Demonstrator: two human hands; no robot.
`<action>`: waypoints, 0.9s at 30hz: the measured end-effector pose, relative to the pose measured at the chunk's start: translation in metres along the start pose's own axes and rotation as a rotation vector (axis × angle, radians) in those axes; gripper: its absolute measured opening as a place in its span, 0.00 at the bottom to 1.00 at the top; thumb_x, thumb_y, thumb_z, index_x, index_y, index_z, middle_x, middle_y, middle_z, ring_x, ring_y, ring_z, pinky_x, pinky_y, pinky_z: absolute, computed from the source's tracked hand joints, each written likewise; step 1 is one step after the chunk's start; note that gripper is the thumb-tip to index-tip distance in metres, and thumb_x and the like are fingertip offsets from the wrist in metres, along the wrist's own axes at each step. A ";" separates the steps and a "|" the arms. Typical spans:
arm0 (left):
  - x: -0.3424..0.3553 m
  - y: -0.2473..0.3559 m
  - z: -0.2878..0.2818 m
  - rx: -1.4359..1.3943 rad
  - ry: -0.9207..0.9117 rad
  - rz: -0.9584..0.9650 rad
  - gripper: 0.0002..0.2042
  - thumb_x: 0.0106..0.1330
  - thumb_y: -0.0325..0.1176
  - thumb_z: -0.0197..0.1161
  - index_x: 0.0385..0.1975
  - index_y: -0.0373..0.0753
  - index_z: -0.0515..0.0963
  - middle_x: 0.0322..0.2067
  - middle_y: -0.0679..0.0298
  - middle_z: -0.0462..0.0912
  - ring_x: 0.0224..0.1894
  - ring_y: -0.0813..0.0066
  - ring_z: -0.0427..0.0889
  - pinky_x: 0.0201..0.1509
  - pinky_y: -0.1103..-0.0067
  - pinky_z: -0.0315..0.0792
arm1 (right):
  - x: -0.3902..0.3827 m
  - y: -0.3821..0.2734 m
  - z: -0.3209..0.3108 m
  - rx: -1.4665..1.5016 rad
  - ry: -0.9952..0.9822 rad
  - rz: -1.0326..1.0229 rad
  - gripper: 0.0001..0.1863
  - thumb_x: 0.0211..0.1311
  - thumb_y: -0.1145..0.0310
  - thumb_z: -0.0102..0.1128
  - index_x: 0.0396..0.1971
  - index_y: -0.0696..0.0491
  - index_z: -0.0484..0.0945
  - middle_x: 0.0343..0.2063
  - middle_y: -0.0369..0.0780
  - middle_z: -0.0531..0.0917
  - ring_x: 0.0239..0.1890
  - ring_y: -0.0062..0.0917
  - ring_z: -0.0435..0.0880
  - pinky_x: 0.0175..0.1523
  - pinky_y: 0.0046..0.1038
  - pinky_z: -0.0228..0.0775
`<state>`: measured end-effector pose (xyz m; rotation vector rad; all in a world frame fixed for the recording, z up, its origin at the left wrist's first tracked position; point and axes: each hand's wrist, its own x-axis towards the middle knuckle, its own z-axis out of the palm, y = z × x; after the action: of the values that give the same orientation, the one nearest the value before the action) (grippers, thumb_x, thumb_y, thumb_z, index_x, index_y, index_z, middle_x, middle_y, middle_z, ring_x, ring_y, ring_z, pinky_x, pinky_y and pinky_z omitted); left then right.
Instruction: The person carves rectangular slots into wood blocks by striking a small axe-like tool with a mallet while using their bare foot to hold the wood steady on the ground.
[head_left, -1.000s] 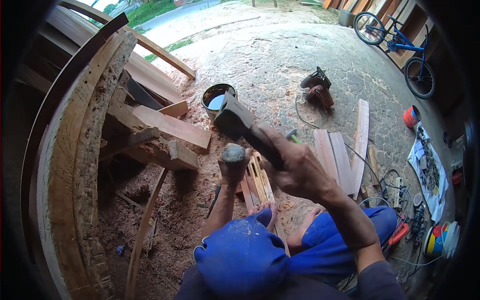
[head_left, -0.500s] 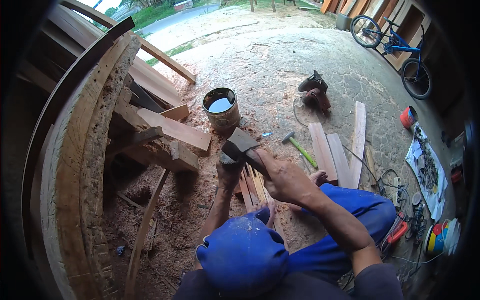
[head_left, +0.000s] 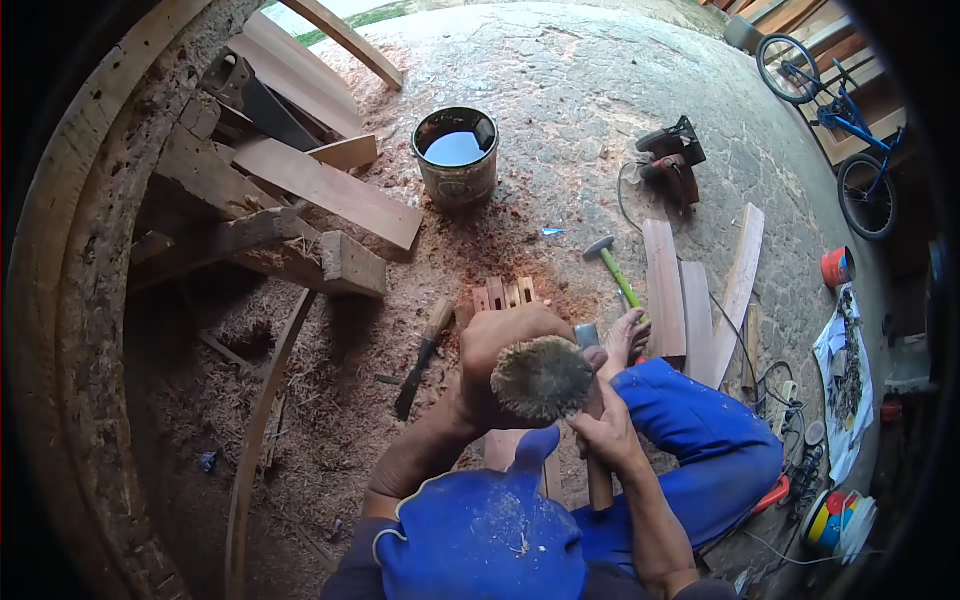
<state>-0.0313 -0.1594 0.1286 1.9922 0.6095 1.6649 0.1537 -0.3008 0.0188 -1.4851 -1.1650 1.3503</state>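
My left hand (head_left: 485, 360) is closed around a thick wooden tool whose round, frayed end (head_left: 545, 380) faces up; its other end is hidden. Close beside it, my right hand (head_left: 612, 432) grips a wooden-handled tool (head_left: 600, 485), with the handle end pointing toward my lap. A grey metal end (head_left: 586, 336) shows above, partly hidden behind the frayed piece, so I cannot tell the tool's kind. Beyond my hands lie wooden pieces with slots cut in them (head_left: 500, 294). A chisel-like tool (head_left: 425, 350) with a wooden handle and dark blade rests on the shavings to the left.
A bucket of liquid (head_left: 456, 185) stands ahead. A green-handled hammer (head_left: 615, 270), boards (head_left: 662, 290) and a red power saw (head_left: 672, 165) are to the right, with my bare foot (head_left: 627, 335) close by. Heavy timber (head_left: 95, 230) and a handsaw (head_left: 262, 105) fill the left side.
My right hand has drawn back toward my lap with its tool turned handle-down. My left hand has moved right, and the frayed end now appears larger. The chisel-like tool on the floor is newly visible.
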 end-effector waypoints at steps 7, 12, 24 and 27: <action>0.032 -0.092 -0.027 0.250 0.158 -0.276 0.13 0.60 0.36 0.75 0.25 0.36 0.77 0.18 0.68 0.79 0.21 0.79 0.77 0.29 0.78 0.73 | 0.016 -0.028 0.014 0.139 -0.068 0.257 0.31 0.57 0.74 0.63 0.62 0.59 0.65 0.23 0.34 0.74 0.14 0.17 0.72 0.18 0.23 0.66; -0.009 -0.106 -0.016 0.094 0.172 -0.416 0.11 0.60 0.32 0.74 0.25 0.36 0.77 0.20 0.67 0.81 0.23 0.78 0.81 0.32 0.77 0.75 | 0.012 -0.023 0.013 0.130 -0.068 0.281 0.32 0.58 0.74 0.64 0.63 0.59 0.65 0.22 0.34 0.75 0.14 0.17 0.72 0.18 0.24 0.66; -0.023 -0.126 -0.018 0.052 0.195 -0.507 0.11 0.59 0.32 0.75 0.25 0.35 0.80 0.21 0.66 0.83 0.24 0.78 0.82 0.32 0.77 0.76 | 0.011 -0.023 0.011 0.142 -0.071 0.321 0.26 0.60 0.76 0.63 0.58 0.58 0.67 0.27 0.36 0.78 0.16 0.16 0.74 0.19 0.22 0.68; -0.022 -0.123 -0.018 0.027 0.200 -0.524 0.10 0.59 0.32 0.75 0.25 0.35 0.80 0.21 0.66 0.83 0.24 0.79 0.82 0.32 0.77 0.76 | 0.011 -0.020 0.010 0.146 -0.075 0.332 0.25 0.60 0.76 0.63 0.57 0.58 0.67 0.28 0.37 0.78 0.17 0.16 0.74 0.20 0.22 0.68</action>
<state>-0.0577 -0.0745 0.0388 1.5107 1.1192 1.5293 0.1411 -0.2847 0.0341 -1.5801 -0.8681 1.6881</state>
